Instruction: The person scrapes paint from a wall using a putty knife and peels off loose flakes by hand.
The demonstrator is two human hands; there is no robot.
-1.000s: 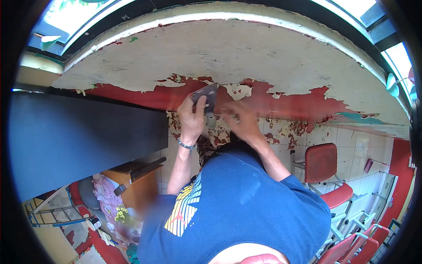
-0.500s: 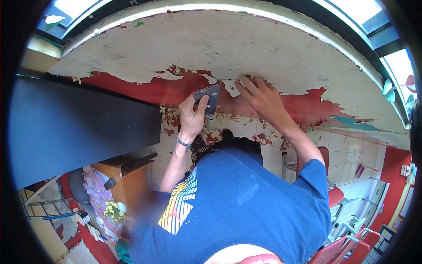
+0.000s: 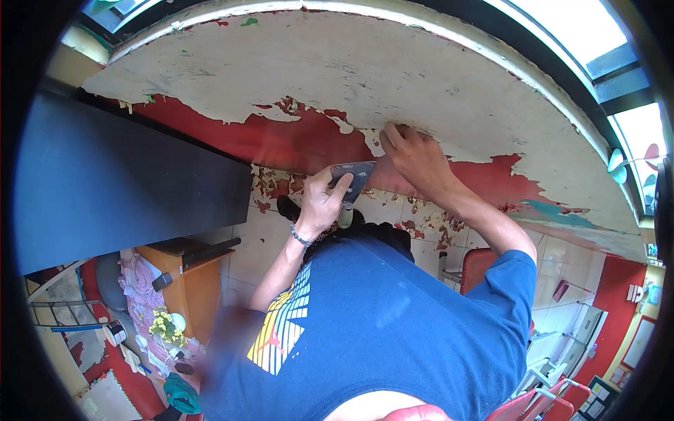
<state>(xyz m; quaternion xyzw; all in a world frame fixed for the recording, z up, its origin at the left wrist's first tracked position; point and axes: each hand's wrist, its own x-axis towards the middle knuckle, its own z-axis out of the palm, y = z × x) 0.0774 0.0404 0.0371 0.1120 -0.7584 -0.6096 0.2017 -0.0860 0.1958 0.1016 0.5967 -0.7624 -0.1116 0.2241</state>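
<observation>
My left hand [image 3: 323,202] is closed round a putty knife [image 3: 357,175], with the thumb flat on its wide dark blade. The pale handle points down toward my body, and the blade stands apart from the wall's white paint edge. My right hand [image 3: 420,160] is up against the wall, fingers bent, with the tips at the ragged edge of the peeling white paint [image 3: 281,67]. Those fingertips are partly hidden. Below that edge a band of bare red paint [image 3: 232,144] shows, with a pale flap beside my right fingers.
A large dark panel [image 3: 133,189] stands at the left. Paint flakes [image 3: 270,184] litter the tiled floor. A wooden desk [image 3: 193,277] with a cloth and yellow flowers [image 3: 166,328] is at lower left. Red chairs [image 3: 479,269] stand at right, and windows [image 3: 583,31] line the top.
My left hand has drawn the putty knife down and to the right, away from the paint edge. The fingers of my right hand have curled in at that edge.
</observation>
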